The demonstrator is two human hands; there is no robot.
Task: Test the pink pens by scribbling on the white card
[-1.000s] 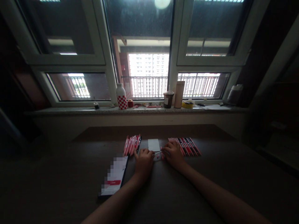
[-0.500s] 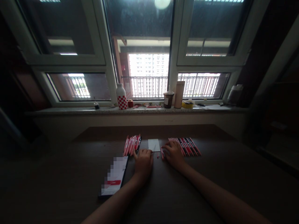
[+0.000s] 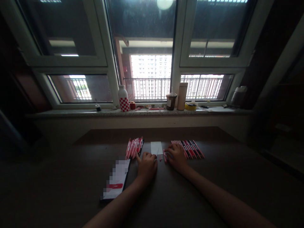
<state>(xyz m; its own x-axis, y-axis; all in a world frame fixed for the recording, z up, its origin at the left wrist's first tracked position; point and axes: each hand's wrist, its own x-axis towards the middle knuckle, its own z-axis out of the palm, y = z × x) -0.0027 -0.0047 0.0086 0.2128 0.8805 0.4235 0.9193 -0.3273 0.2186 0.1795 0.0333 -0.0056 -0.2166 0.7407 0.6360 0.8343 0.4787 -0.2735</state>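
Observation:
My left hand (image 3: 146, 164) is curled on the dark table (image 3: 71, 177), pinching a thin pen refill whose tip points up toward a small white paper (image 3: 156, 147). My right hand (image 3: 175, 156) rests beside it with bent fingers on a red pen part (image 3: 164, 156), at the left end of a row of red and black pens (image 3: 190, 148). A second bundle of red pens (image 3: 134, 147) lies just beyond my left hand.
A flat box with a white and red label (image 3: 115, 180) lies left of my left forearm. On the window sill (image 3: 71, 112) stand a red-checked bottle (image 3: 123, 98), a dark cup (image 3: 171, 101), a tall beige flask (image 3: 182, 95) and a yellow tape roll (image 3: 190, 106).
My two hands have drawn apart: the thin refill my left hand holds no longer reaches my right hand and now points up toward the white paper.

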